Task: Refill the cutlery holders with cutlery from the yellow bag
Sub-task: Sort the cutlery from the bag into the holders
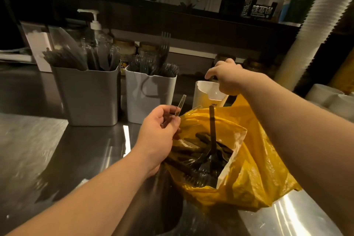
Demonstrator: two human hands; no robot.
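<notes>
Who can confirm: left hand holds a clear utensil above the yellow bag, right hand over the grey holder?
Wrong holder. The head view shows the right hand over the rightmost white holder; the grey holder stands far left. The left hand does hold a clear utensil above the yellow bag.

Dim, warm, yellowish light all over, and the room behind goes nearly black under the dark shelf [134, 11]. The light comes from above. A hard white glare flares on the steel counter [57, 149] at the bottom right, and thinner streaks run beside the left hand [159, 136]. The yellow bag [258, 168] is the brightest colour here, though its inside sits deep in shadow. The forearms throw soft dark shadows on the steel. The counter's left edge smears with blur. The clear utensil [181, 105] pinched in that hand is faint and hard to read. Wide-angle bend curves the stack of white cups [314, 25] and the shelf line. The far background is soft and grainy.
</notes>
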